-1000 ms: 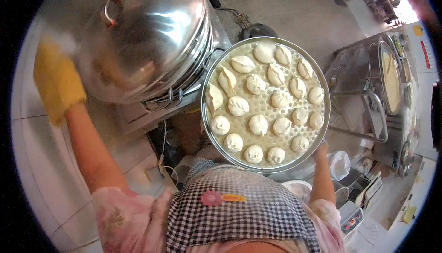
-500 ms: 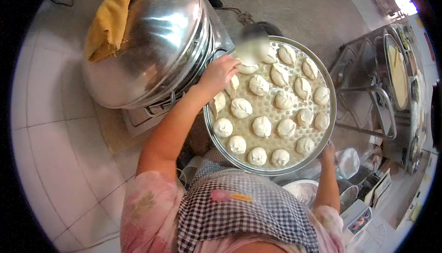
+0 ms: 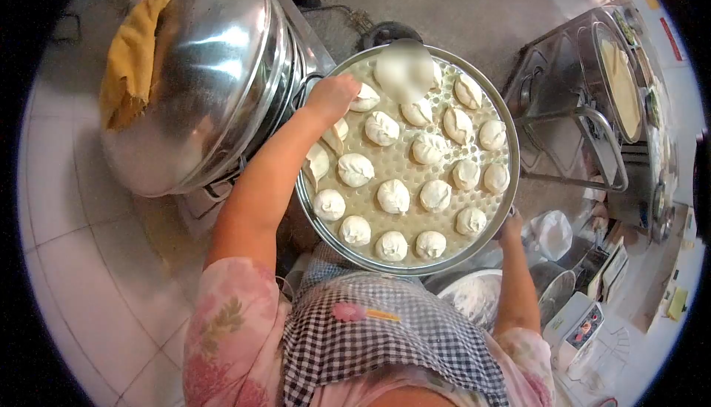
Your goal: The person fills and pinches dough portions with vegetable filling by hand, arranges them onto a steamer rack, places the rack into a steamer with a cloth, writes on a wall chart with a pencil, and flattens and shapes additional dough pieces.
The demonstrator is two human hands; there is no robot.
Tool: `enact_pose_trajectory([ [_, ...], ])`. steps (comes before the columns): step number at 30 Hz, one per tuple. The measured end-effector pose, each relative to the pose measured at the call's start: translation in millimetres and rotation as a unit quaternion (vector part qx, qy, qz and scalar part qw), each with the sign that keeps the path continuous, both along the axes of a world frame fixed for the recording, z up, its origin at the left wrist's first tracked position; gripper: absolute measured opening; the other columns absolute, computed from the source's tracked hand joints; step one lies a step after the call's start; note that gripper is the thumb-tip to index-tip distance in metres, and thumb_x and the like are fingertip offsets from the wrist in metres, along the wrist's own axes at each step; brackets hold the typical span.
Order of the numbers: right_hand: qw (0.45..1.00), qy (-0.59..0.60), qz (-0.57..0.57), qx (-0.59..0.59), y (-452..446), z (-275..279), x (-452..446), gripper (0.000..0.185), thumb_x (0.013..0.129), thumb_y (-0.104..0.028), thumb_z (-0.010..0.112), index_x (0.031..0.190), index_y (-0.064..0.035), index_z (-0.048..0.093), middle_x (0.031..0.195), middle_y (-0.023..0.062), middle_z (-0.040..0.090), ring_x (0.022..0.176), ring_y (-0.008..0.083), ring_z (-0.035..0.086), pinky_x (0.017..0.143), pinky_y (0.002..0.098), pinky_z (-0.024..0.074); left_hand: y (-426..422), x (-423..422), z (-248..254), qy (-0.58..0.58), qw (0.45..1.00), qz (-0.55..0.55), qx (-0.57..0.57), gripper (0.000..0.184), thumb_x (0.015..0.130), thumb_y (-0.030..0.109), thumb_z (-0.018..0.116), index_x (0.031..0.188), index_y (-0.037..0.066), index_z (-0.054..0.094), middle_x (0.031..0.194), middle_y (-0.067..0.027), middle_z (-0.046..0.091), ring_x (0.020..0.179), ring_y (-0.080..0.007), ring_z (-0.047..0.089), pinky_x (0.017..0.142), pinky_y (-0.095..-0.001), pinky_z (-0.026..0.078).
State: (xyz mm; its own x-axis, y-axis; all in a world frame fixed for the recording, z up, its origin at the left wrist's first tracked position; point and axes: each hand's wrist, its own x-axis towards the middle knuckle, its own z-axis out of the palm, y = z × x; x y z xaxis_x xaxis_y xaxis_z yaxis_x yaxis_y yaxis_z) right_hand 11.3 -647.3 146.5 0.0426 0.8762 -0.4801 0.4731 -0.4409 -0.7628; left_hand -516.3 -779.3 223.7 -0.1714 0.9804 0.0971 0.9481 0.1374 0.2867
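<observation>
I saw grey floor, a lidded pot and, beside it, a round tray facing up. The right hand gripped its rim; the left hand's grip I couldn't tell. One long dumpling there ran far-left to near-right.

Plastic bag and white device, possibly a scale, at right.

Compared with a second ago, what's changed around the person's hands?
The left hand let go of the yellow cloth, which now lies on the domed lid, and moved right to the upper-left edge of the tray. The right hand stayed at the tray's right edge; the dumplings still sit on it.
</observation>
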Motion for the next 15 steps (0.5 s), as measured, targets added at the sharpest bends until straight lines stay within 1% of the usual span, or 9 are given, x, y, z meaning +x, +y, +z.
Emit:
enact_pose_trajectory([
  [2,0.999,0.031,-0.002,-0.017,0.0,-0.4,0.9,0.026,0.085,-0.004,0.051,0.109,0.0015,0.055,0.092,0.0108,0.062,0.078,0.0209,0.060,0.066,0.0331,0.0499,2.5,-1.0,3.7,0.014,0.999,0.000,-0.040,0.014,0.078,0.012,0.058,0.090,0.007,0.063,0.084,-0.0154,0.061,0.081,-0.0324,0.061,0.069,-0.0404,0.049],
  [5,0.996,0.071,-0.050,-0.037,-6.1,20.9,-2.6,0.027,0.086,-0.006,0.050,0.112,0.0016,0.053,0.096,0.0133,0.061,0.081,0.0243,0.060,0.067,0.0359,0.0505,1.0,0.2,1.0,-0.033,0.998,0.031,-0.043,0.025,0.078,0.011,0.059,0.102,0.006,0.061,0.106,-0.0170,0.060,0.086,-0.0313,0.062,0.074,-0.0404,0.051],
  [6,0.993,0.093,-0.059,-0.048,-10.3,27.1,-16.9,0.028,0.087,-0.006,0.049,0.113,0.0017,0.052,0.098,0.0143,0.060,0.082,0.0257,0.060,0.067,0.0370,0.0507,-6.2,7.1,13.2,-0.162,0.981,0.091,0.051,0.031,0.079,0.010,0.060,0.110,0.006,0.058,0.115,-0.0171,0.056,0.086,-0.0292,0.063,0.074,-0.0387,0.051],
  [7,0.984,0.166,-0.007,-0.058,-8.8,23.1,-12.8,0.030,0.087,-0.007,0.048,0.116,0.0031,0.050,0.102,0.0167,0.059,0.085,0.0298,0.060,0.070,0.0390,0.0513,-22.0,15.3,39.2,-0.226,0.960,0.120,0.115,0.035,0.081,0.010,0.059,0.115,0.005,0.054,0.121,-0.0171,0.052,0.086,-0.0269,0.063,0.074,-0.0367,0.052],
  [8,0.980,0.172,-0.065,-0.074,-11.3,31.2,-24.8,0.032,0.086,-0.006,0.048,0.116,0.0051,0.049,0.105,0.0176,0.059,0.089,0.0329,0.060,0.073,0.0399,0.0518,-37.8,24.0,65.7,-0.285,0.930,0.141,0.184,0.039,0.082,0.011,0.059,0.121,0.005,0.051,0.127,-0.0171,0.049,0.086,-0.0245,0.063,0.073,-0.0347,0.052],
  [9,0.977,0.193,-0.026,-0.085,-16.8,45.3,-35.0,0.030,0.087,-0.007,0.049,0.115,0.0038,0.051,0.105,0.0171,0.060,0.089,0.0319,0.061,0.074,0.0392,0.0522,-58.4,27.1,103.3,-0.295,0.921,0.129,0.220,0.041,0.085,0.011,0.058,0.124,0.004,0.048,0.130,-0.0171,0.046,0.085,-0.0218,0.062,0.072,-0.0325,0.053],
  [11,0.991,0.121,-0.005,-0.060,-9.0,23.7,-23.3,0.028,0.086,-0.009,0.052,0.113,0.0012,0.054,0.102,0.0156,0.061,0.087,0.0291,0.062,0.073,0.0384,0.0524,-107.0,15.4,130.8,-0.432,0.811,0.216,0.330,0.038,0.086,0.011,0.057,0.122,0.001,0.048,0.123,-0.0167,0.051,0.085,-0.0181,0.062,0.070,-0.0280,0.052],
  [14,0.987,0.150,0.056,-0.028,-3.4,5.4,-2.5,0.030,0.085,-0.013,0.057,0.112,-0.0010,0.055,0.101,0.0141,0.061,0.087,0.0266,0.062,0.072,0.0376,0.0525,-175.3,-22.0,167.7,-0.632,0.448,0.321,0.545,0.024,0.087,0.008,0.055,0.110,0.001,0.056,0.100,-0.0140,0.062,0.079,-0.0178,0.062,0.064,-0.0284,0.054],
  [15,0.986,0.154,0.055,-0.034,-4.4,4.7,2.3,0.031,0.084,-0.014,0.058,0.112,-0.0010,0.055,0.101,0.0139,0.061,0.087,0.0265,0.062,0.072,0.0375,0.0525,-198.6,-46.7,166.5,-0.689,0.345,0.289,0.568,0.018,0.087,0.007,0.054,0.103,-0.001,0.057,0.096,-0.0147,0.062,0.076,-0.0181,0.063,0.064,-0.0273,0.056],
])
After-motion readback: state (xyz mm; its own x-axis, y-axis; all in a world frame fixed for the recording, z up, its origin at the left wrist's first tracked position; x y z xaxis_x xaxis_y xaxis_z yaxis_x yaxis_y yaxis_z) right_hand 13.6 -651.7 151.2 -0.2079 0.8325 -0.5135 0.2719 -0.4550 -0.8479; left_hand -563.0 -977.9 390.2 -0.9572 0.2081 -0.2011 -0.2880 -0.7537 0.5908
